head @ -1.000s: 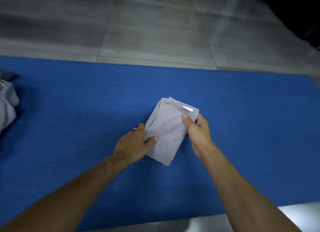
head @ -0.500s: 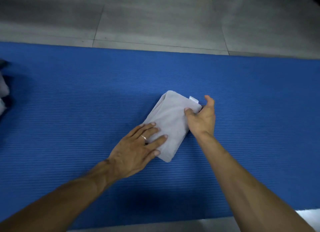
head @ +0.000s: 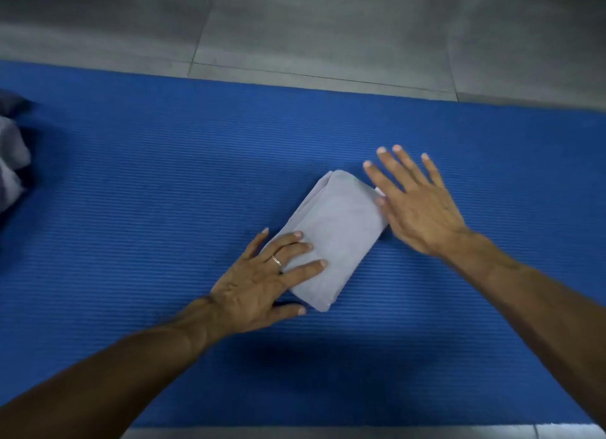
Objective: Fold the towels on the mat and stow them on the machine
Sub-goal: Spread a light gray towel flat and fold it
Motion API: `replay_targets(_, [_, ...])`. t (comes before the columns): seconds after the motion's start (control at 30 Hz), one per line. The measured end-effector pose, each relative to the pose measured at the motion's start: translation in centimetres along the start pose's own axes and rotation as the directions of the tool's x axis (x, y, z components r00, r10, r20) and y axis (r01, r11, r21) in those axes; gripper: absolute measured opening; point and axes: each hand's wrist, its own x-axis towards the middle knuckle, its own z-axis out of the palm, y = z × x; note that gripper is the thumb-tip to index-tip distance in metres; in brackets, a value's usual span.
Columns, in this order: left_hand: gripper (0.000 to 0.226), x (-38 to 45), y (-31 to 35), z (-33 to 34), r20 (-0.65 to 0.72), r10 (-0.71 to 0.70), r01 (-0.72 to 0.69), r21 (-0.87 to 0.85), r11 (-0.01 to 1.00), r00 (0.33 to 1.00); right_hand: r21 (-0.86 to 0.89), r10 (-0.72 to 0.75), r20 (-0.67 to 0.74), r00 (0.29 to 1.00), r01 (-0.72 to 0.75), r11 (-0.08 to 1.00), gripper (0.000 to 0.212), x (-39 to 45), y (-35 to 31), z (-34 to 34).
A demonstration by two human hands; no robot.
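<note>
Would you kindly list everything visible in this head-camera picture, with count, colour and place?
folded towel: one, pale grey, centre of the mat, lying diagonally
unfolded towels: a heap, grey, left edge of the mat, number unclear
mat: one, blue, ribbed, across the floor
floor: grey tiles, beyond the mat
ring: one, silver, on the left hand
left hand: fingers flat on the folded towel's near end
right hand: fingers spread, at the folded towel's far right edge

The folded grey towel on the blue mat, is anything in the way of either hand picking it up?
Nothing visible is. The left hand already rests flat on the folded grey towel, and the right hand lies open against its far edge on the blue ribbed mat.
</note>
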Motion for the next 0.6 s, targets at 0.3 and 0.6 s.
replay_targets(0.3, [0.084, 1.6, 2.1, -0.7, -0.226, -0.047, 0.077, 0.128, 0.989, 0.973, 0.205, -0.077, 0.24, 0.968, 0.027, 0.978, 0.057, 0.6, -2.5, 1.2])
replay_targets(0.6, [0.058, 1.0, 0.7, -3.9, -0.208, -0.349, 0.2, -0.52, 0.831, 0.914, 0.341, -0.156, 0.152, 0.976, 0.096, 0.935, 0.094, -2.8, -4.3, -0.6])
